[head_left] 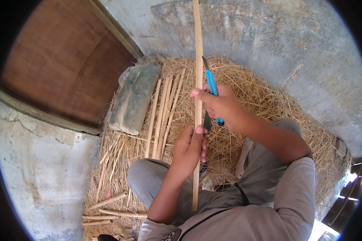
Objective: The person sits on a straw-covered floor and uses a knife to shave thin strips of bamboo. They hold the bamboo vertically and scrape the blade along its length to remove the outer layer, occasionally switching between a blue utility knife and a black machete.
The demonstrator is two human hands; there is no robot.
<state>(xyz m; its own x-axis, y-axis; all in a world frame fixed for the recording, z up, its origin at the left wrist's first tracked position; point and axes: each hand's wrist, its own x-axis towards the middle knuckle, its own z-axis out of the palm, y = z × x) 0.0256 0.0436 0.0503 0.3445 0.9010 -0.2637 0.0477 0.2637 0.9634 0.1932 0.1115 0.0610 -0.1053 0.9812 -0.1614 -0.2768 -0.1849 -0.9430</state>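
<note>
Head view: The person sits with legs folded on a layer of straw (261,94) beside a grey wall (277,36). A long pale strip (199,44) stands lengthwise in front of the torso, running from the upper edge of the view down to the lap.

Left hand (188,148): fingers clamped on the lower half of the strip, thumb laid across its near face.

Right hand (222,105): fingers closed around the blue handle of a cutter knife (212,82); the thumb lies on the face of the strip, above the left hand. The blade points upward along the right edge of the strip. Its tip lines up with that edge; contact cannot be determined.

A dark object (207,121) shows partly behind the strip, between the hands; its kind cannot be determined.

Left of the strip, several loose slats (163,114) lie roughly parallel on the straw. Just beside them lies a greenish-grey block (136,98), with a brown panel (64,56) further left. Short round sticks (108,201) lie at the lower left, near the left knee.
</note>
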